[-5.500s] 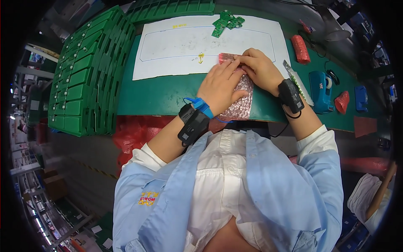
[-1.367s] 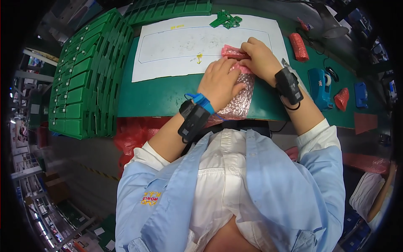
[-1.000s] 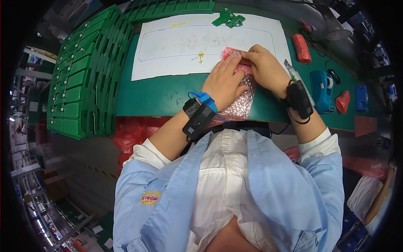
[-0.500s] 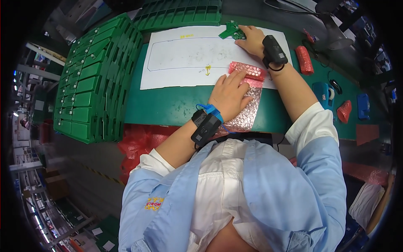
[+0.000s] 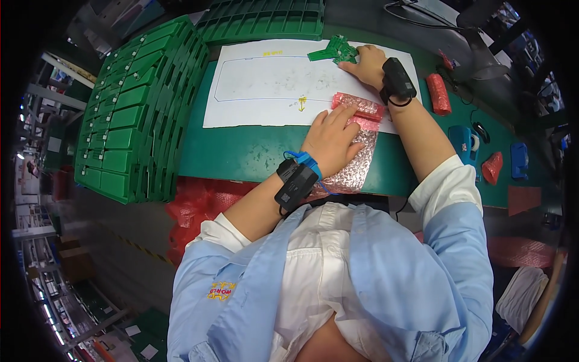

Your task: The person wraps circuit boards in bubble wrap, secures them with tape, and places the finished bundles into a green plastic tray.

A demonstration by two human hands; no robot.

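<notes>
Pink bubble wrap [image 5: 363, 158] lies on the worktop [image 5: 241, 154] beneath a flat, spread left hand [image 5: 329, 143].
Beyond, green circuit boards [image 5: 336, 49] meet the right hand [image 5: 370, 64], which has just left the wrap to one-handed steadying; whether it grasps one cannot be told.

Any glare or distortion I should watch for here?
Head view: bright glints speckle the translucent pink bubble wrap by the left hand; the tall stack of green plastic trays bends along the fisheye rim; the head view's corners fall black.
</notes>
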